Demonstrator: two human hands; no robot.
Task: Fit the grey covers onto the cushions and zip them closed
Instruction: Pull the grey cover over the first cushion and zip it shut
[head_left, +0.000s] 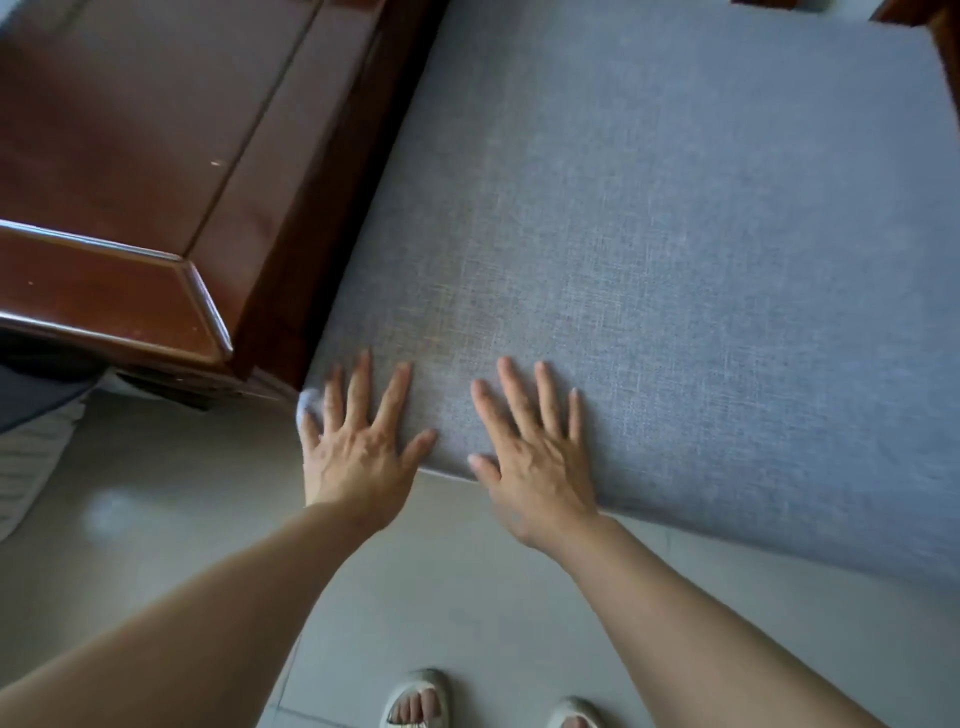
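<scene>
Both hands flat, fingers spread, gripping nothing: left hand (358, 447) & right hand (535, 462) press the covered cushion (649, 234), which stretches away beyond the fingertips. Prob. smoothing step; zip not visible. Next: find zip, check it's closed.

One head-worn view — looking steeply down, close over the cushion's (649, 260) near edge and the floor (467, 597).

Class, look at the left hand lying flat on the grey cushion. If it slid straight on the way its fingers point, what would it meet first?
Probably the dark wooden sofa frame: the left hand points up along the grey cushion near that edge, though depth is unclear.
</scene>
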